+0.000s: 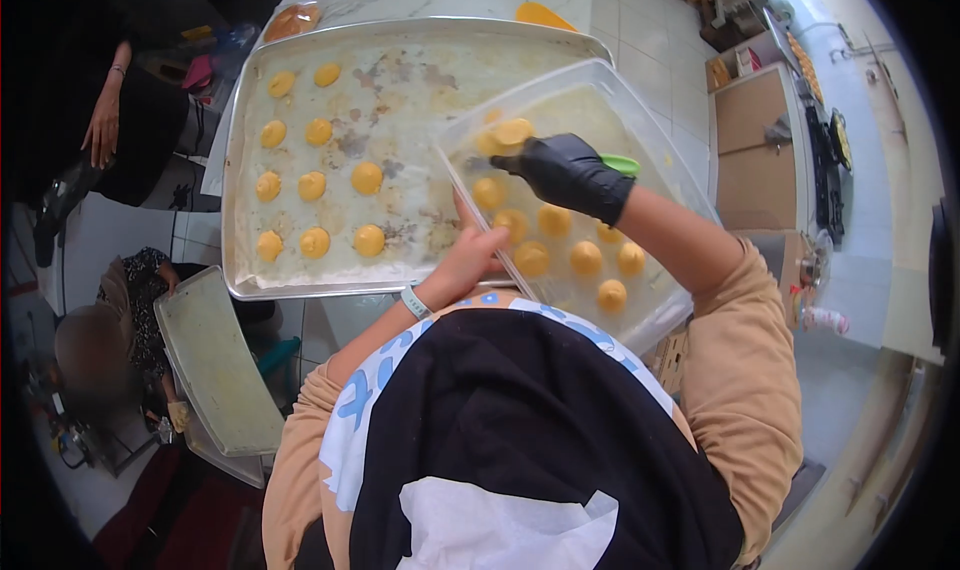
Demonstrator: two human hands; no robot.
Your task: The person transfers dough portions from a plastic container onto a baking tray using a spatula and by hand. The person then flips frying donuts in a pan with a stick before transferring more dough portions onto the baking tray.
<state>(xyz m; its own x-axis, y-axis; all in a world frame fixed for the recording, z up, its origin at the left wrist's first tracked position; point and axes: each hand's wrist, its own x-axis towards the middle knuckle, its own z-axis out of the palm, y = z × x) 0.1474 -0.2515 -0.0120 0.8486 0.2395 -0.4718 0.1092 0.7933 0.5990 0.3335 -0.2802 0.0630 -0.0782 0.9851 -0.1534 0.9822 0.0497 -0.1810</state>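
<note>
A clear plastic box with several round yellow dough pieces inside is tilted over the right end of a large metal baking tray. My bare left hand grips the box's near-left edge, its fingers partly hidden underneath. Inside the box, my right hand, in a black glove, is closed with its fingertips beside a yellow dough piece. Past the glove a green handle sticks out; the tool's other end is hidden. More yellow dough rounds sit in rows on the tray's left side.
Another person's hand hangs at the upper left. Below it, a second person holds an upright tray. A yellow scraper-like piece lies beyond the baking tray. To the right is a counter with a stove.
</note>
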